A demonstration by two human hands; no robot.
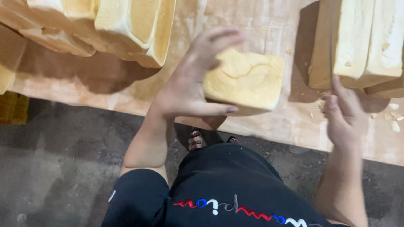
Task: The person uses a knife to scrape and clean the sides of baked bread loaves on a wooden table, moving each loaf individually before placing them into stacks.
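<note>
Left hand (185, 84) clasping a pale square loaf of bread (246, 80), thumb beneath, fingers spread along its side, above the worn wooden table (256, 126). Right hand (343, 111) empty, fingers loosely together, beside stacked loaves (357, 42) far right. Grey concrete floor (54, 168) near.

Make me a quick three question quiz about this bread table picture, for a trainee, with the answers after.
1. True or false: the left hand holds the pale yellow square-ended bread loaf.
2. Which is nearest the right hand? A) the stack of long pale loaves at the right B) the pile of loaves at top left C) the grey concrete floor
3. Fill in: small pale ____ lie scattered on the worn wooden table near the right hand.

Key: 1 true; 2 A; 3 crumbs.
</note>
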